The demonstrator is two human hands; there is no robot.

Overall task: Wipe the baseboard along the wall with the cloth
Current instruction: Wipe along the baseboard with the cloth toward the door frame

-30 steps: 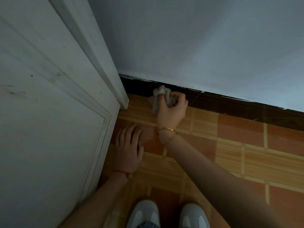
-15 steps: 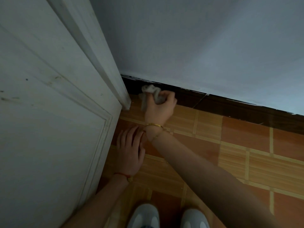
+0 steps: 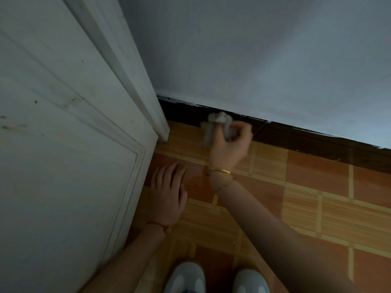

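Dark brown baseboard (image 3: 317, 142) below a pale wall (image 3: 254, 60), crumpled whitish cloth (image 3: 211, 125) pressed against it — right hand (image 3: 229, 149) clenched around the cloth, left hand (image 3: 167, 197) flat, fingers spread on the tiled floor (image 3: 317, 197) beside a white door (image 3: 53, 155).

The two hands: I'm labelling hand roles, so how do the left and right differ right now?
The right hand is curled shut around the cloth against the dark baseboard; the left hand lies flat and open on the floor tiles, holding nothing. The right wrist wears a gold bangle, the left a red string. Both arms are bare.
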